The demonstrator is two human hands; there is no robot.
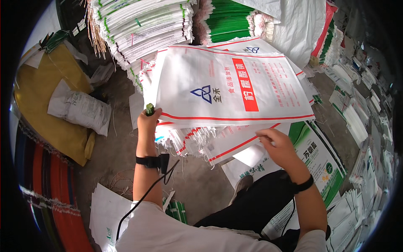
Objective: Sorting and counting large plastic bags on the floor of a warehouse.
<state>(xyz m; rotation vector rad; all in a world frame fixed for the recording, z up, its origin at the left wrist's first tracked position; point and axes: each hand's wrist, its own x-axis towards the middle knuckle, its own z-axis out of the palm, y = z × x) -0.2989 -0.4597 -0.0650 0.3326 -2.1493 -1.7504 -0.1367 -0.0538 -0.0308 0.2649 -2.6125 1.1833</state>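
Note:
A flat white woven sack with a blue emblem and red print lies on top of a pile in front of me. At its lower left corner is my left hand, closed around a small green-ended thing whose kind I cannot make out. My left fingers are partly hidden beside the sack's edge. Below the sack's lower right edge, my right hand hovers with loosely bent fingers and nothing visible in them. More red-striped sacks lie underneath, their frayed edges sticking out towards me.
Tall stacks of white sacks and green sacks stand behind the pile. To the left are a yellow sack, a filled white bag and striped red-orange sacks. A green-and-white sack lies right; bundled sacks line the far right.

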